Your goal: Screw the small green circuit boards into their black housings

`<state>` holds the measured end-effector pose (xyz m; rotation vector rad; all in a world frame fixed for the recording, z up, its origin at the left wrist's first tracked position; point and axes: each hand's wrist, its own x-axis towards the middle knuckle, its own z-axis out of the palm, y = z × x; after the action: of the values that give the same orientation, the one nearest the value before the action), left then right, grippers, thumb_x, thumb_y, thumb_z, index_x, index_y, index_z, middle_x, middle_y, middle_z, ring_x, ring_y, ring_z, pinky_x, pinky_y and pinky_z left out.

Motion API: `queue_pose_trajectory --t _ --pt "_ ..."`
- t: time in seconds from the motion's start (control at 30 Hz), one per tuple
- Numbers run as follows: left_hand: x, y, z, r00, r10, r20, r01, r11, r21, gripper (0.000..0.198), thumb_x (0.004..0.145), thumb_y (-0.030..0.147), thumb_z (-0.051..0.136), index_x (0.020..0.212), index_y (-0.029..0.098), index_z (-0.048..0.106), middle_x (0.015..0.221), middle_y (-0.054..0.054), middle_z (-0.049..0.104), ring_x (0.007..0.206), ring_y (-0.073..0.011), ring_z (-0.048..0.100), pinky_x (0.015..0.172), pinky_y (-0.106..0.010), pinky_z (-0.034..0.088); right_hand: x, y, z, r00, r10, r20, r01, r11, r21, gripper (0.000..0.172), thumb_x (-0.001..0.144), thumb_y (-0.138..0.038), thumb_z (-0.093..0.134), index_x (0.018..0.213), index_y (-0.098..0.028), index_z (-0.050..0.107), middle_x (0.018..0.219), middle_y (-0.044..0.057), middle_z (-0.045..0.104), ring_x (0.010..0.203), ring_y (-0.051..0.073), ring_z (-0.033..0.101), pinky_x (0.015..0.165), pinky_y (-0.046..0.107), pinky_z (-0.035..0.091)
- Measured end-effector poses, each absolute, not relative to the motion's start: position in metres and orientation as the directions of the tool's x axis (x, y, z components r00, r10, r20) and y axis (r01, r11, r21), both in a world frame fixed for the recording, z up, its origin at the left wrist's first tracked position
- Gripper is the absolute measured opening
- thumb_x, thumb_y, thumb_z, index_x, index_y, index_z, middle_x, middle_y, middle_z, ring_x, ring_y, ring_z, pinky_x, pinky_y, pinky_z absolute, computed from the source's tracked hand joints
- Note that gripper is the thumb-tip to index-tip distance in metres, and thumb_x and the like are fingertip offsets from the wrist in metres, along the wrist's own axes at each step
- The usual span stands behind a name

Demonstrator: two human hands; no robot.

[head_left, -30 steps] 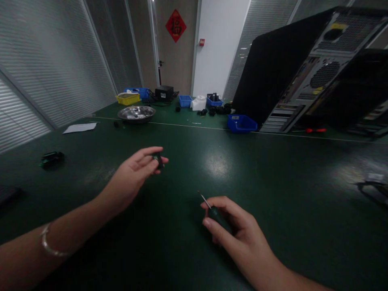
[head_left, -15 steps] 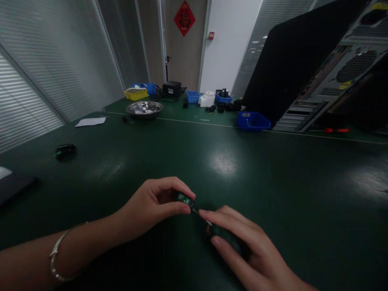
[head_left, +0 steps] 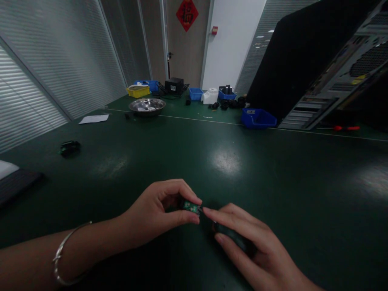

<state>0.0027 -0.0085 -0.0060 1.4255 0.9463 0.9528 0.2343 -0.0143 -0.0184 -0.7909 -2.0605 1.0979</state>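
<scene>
Between its thumb and fingers, my left hand [head_left: 162,208] pinches a small green circuit board [head_left: 190,206] in a dark housing, its green face turned up. My right hand [head_left: 256,238] is closed around the dark handle of a screwdriver [head_left: 232,235]. The tool's thin shaft points at the right end of the circuit board, and my right index fingertip lies close to that end. Whether the tip touches the board is too small to tell. Both hands are low over the green table [head_left: 169,149].
A dark part [head_left: 69,148] lies at the left, near a black keyboard-like object [head_left: 20,184]. Farther back are a steel bowl [head_left: 147,106], a white paper [head_left: 93,119], a yellow bin [head_left: 138,92] and a blue bin [head_left: 258,119]. A big black computer case [head_left: 303,60] stands at right.
The view has shifted slightly. Both hands appear a little farther right, and my right index fingertip is now closer to the circuit board's end, with less of the shaft showing.
</scene>
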Motion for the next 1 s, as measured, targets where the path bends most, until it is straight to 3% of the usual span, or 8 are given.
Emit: queue_pose_trajectory --t 0.37,0.8,1.0 --pt "0.007 -0.009 0.001 0.358 0.925 -0.126 -0.101 0.173 0.980 0.016 0.072 0.009 0.078 0.086 0.016 0.075 0.081 -0.001 0.066 0.077 -0.0145 0.064 0.072 -0.026 0.050 0.235 -0.013 -0.018 -0.633 0.746 0.210 0.205 0.422 -0.883 0.050 0.092 -0.009 0.053 0.132 -0.039 0.056 0.101 0.003 0.063 0.089 0.017 0.063 0.075 0.029 0.052" --pt "0.011 -0.008 -0.007 0.366 0.922 -0.125 -0.283 0.238 0.929 0.017 0.073 0.006 0.077 0.085 0.017 0.075 0.082 0.000 0.072 0.074 -0.0106 0.068 0.073 -0.021 0.054 0.232 -0.011 -0.013 -0.627 0.755 0.193 0.198 0.394 -0.898 0.049 0.092 -0.009 0.052 0.133 -0.035 0.058 0.098 0.005 0.065 0.085 0.018 0.063 0.073 0.030 0.052" --pt "0.010 -0.006 -0.011 0.342 0.933 -0.114 -0.256 0.210 0.944 0.016 0.074 0.010 0.078 0.087 0.018 0.075 0.083 0.000 0.072 0.076 -0.0115 0.067 0.073 -0.022 0.054 0.232 -0.010 -0.016 -0.619 0.763 0.187 0.205 0.388 -0.899 0.051 0.092 -0.009 0.052 0.134 -0.037 0.056 0.100 0.004 0.064 0.087 0.017 0.063 0.074 0.029 0.051"
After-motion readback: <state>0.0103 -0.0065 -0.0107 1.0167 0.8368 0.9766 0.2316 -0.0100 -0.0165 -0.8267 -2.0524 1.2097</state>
